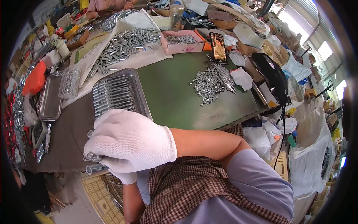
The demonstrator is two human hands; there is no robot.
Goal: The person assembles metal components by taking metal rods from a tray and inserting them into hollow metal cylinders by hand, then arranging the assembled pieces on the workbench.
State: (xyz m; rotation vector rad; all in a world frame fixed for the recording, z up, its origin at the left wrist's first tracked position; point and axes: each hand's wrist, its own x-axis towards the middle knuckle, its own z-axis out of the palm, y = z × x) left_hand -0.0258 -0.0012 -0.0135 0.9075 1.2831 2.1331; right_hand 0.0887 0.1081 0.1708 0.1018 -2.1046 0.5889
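Note:
My right hand (130, 143), in a white knit glove, reaches across my body to the left with its fingers curled in. Clear tubes (91, 156) stick out from under its fingers. Most of my left hand (125, 177), also white-gloved, is hidden beneath it; only the wrist side shows, and its fingers cannot be seen. One more clear tube (96, 169) protrudes between the hands at the table edge. Just beyond my right hand lies a metal tray (140, 91) holding a row of slim silver pen-like rods (115, 95).
Small metal parts (209, 84) and thin rods (225, 77) lie on the green mat (164, 82). Behind are a heap of metal tubes (123, 46), a pink box (183, 46) and a propped phone (218, 47). A second tray (51, 98) sits left. Another person's hand (128, 5) shows far off.

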